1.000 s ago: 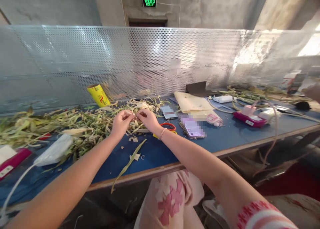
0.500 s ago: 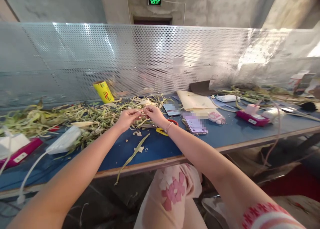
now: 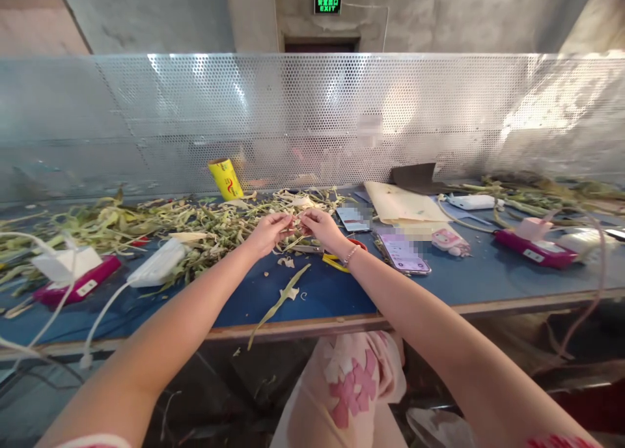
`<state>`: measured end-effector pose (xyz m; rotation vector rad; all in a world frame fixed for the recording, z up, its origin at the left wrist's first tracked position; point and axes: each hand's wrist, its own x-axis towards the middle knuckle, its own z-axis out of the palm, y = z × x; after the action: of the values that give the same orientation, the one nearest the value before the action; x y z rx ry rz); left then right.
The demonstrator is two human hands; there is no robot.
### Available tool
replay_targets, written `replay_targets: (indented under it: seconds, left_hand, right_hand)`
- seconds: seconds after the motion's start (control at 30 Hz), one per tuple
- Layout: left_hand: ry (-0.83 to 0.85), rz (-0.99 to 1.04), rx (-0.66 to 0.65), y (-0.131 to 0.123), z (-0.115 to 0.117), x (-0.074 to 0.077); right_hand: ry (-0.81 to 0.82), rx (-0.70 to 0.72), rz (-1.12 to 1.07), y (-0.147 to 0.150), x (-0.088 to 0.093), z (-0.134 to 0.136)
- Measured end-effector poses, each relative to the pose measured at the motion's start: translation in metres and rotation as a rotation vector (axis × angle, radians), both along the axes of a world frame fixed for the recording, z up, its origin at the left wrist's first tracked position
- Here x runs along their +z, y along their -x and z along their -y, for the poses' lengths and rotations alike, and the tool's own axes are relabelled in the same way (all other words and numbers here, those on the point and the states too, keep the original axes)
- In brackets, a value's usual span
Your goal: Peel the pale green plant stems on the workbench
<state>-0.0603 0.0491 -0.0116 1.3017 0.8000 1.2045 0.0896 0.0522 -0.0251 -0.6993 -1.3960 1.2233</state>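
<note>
Currently held: a short plant strip, pale green, pinched between your two hands above the blue table, just in front of the heap.
Strip axis: roughly left to right, spanning the small gap from one hand to the other. It is too small to tell more of its shape.
Left hand: closed narrow on the strip's left end, thumb and forefinger tips together.
Right hand: likewise pinched narrow, on the strip's right end. A bracelet sits at your wrist.
Nearness: both hands are equally near the strip, fingertips almost touching. Neither arm leads.
Below the hands: small peel scraps lie on the table. A long loose leaf lies diagonally, its lower end hanging over the near edge.
Under your right wrist: scissors with red and yellow handles, partly hidden.
Heap: green and yellow stalks and peelings, spread to your left and just behind the hands, along the perforated screen.
Right of the hands: a phone lies flat, near. A tan envelope lies beyond it.
Left side: a white adapter with its cable, and a pink pack farther out.
Back edge: a yellow roll leans at the screen.
</note>
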Motion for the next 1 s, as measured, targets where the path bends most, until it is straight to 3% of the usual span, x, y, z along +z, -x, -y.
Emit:
replay_targets:
  seconds: [0.3,0.53,0.63,0.77,1.0]
  left_hand:
    - [-0.021,-0.083,0.043,-0.004,0.0083,0.0054]
    - [-0.524,-0.491,0.218,-0.0014,0.0064,0.0072]
    - [-0.602,-0.548,0.263,-0.0025,0.0088,0.0084]
    - [-0.416,-0.482,0.211,-0.0043,0.0102,0.0065]
    - [-0.16,-0.117,0.17,-0.0079,0.0062,0.0025]
  right_hand:
    - [0.006,-0.055,-0.004,0.001,-0.0031,-0.0034]
    - [0.023,0.015,-0.02,-0.0002,-0.0022,-0.0026]
    - [0.013,0.014,0.002,-0.0003,-0.0014,-0.0011]
    - [-0.001,-0.021,0.05,-0.0007,-0.0003,0.0003]
    - [-0.135,-0.13,0.184,-0.0011,0.0017,0.0033]
